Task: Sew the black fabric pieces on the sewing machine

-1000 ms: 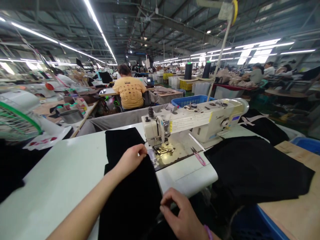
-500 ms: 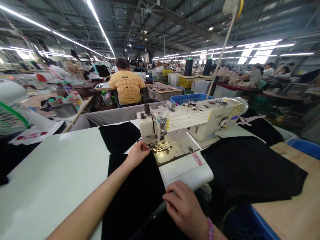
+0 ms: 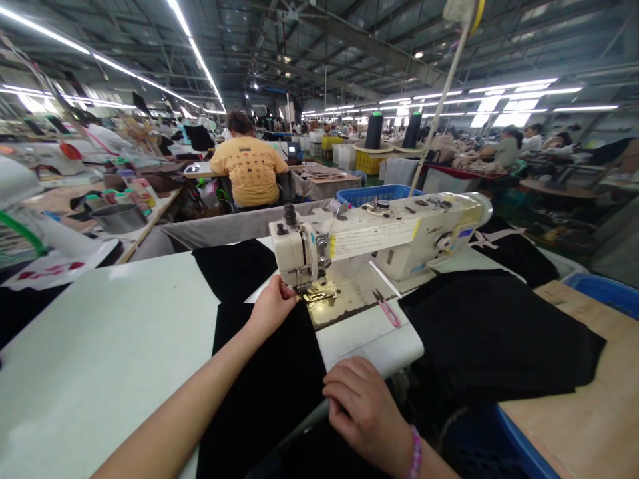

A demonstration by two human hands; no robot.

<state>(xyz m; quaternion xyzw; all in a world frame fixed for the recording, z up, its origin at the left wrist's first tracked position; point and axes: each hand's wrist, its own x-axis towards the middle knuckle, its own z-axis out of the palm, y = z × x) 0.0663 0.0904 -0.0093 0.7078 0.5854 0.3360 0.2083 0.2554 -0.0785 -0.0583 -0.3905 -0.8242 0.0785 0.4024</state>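
Note:
A piece of black fabric [image 3: 269, 386] lies on the pale sewing table, its right edge running up to the presser foot of the sewing machine [image 3: 369, 233]. Beside the needle area, my left hand [image 3: 272, 307] is closed in a pinch at the top right corner of this fabric. My right hand [image 3: 367, 409], with a beaded bracelet on its wrist, has its fingers curled on the fabric's right edge near the table front. Its fingertips are partly hidden. Pink-handled thread snips [image 3: 387, 309] rest on the machine bed, right of the presser foot.
Another black piece [image 3: 232, 266] lies behind the left hand. To the right, a larger black panel [image 3: 504, 332] rests partly on a wooden board [image 3: 574, 426]. A blue basket [image 3: 374, 193] stands behind the machine. A person in a yellow shirt [image 3: 248, 169] sits further ahead.
The view has shifted slightly, so everything sits a little further left. Both hands keep nearly the same places on the fabric.

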